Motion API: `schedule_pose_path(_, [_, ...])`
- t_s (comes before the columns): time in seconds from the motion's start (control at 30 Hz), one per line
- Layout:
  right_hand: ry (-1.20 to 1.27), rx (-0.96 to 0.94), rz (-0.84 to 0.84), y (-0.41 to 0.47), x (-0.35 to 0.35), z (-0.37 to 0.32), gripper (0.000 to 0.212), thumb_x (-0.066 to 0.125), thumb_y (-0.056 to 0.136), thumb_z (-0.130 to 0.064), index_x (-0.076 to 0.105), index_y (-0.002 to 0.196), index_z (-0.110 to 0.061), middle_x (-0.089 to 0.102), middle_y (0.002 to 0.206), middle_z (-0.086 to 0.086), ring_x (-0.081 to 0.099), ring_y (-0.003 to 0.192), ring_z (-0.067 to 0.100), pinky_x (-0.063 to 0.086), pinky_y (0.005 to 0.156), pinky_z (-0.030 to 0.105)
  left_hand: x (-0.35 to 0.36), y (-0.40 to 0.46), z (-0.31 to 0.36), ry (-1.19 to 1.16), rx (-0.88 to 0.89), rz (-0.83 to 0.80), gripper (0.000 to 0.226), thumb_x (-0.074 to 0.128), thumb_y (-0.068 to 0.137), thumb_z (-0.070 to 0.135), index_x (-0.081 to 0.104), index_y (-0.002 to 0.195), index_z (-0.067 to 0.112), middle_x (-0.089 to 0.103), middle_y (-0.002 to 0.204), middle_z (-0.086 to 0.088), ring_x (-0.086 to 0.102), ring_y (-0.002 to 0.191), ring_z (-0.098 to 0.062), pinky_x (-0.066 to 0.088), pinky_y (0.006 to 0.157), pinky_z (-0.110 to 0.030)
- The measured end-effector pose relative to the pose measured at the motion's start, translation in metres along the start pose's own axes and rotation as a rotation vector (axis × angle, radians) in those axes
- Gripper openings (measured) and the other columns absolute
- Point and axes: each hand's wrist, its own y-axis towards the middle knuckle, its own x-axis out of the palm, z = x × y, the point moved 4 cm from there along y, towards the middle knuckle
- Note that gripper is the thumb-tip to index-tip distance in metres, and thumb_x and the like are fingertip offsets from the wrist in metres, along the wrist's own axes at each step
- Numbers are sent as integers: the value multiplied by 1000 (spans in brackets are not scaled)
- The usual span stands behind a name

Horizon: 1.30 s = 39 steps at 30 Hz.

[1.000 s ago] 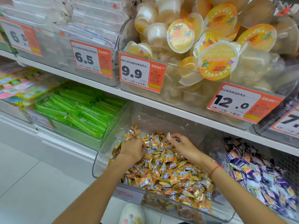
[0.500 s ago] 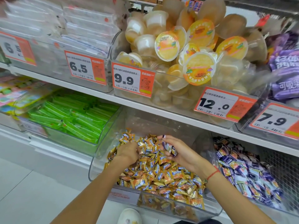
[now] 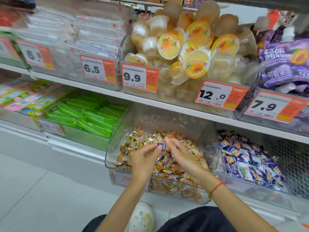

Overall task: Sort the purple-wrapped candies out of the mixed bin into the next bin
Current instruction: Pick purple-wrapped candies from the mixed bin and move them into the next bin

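Observation:
The mixed bin [image 3: 111, 153] is a clear plastic tub on the low shelf, heaped with orange-gold wrapped candies [image 3: 168, 171]. Both hands hover over the heap. A small purple-wrapped candy [image 3: 161, 146] sits between the fingertips of my left hand [image 3: 143, 159] and my right hand [image 3: 183, 157], and both pinch it. Something dark shows inside my right hand's curled fingers, but I cannot tell what it is. To the right stands the neighbouring bin [image 3: 250, 190], filled with purple and white wrapped candies [image 3: 247, 159].
A bin of green packs [image 3: 87, 118] stands left of the mixed bin. The upper shelf edge [image 3: 167, 106] overhangs the bins and carries jelly cups [image 3: 184, 47] and price tags. Grey floor lies at the lower left, with my shoe [image 3: 142, 216] below.
My left hand has left the heap's left side and come up to meet my right hand at the purple candy. The view has shifted right and closer.

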Motion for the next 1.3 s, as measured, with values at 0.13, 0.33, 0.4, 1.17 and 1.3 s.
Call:
schedule_pose_path(0.13, [3,-94,74,-22,-6,-1,19,48,98,-36,58,106,-23,50,80,-12,47,57,4,38,52,16,2,-12,3,-7,5,-76,15,72,82,11,72,94,19,75,86,0,70,83,-7,50,68,-12])
schedule_pose_path(0.33, [-93,-485,570,-60,-73,-8,7,51,97,-19,54,90,-22,54,79,-12,49,68,2,39,65,18,-36,-3,28,606,544,52,24,69,85,15,68,99,34,67,103,23,59,99,-2,44,87,-20])
schedule_pose_path(0.4, [-230,-571,779,-65,-110,-10,8,51,97,-16,52,90,-19,54,82,-8,50,71,2,38,65,13,-56,5,38,792,679,186,26,68,85,12,67,107,26,65,113,10,56,108,-15,38,91,-26])
schedule_pose_path(1.17, [-894,-595,738,-20,-132,10,25,51,94,-11,66,113,-18,63,113,3,55,108,24,45,90,41,-97,50,10,888,340,248,40,33,99,42,53,130,25,68,113,-7,64,99,-32,45,74,-39])
schedule_pose_path(1.3, [-887,-781,174,2,-39,-24,28,49,95,-41,60,121,-36,61,116,-14,48,113,4,43,95,29,-97,53,8,846,362,238,40,32,100,41,56,127,26,69,112,-1,64,96,-27,43,67,-33])
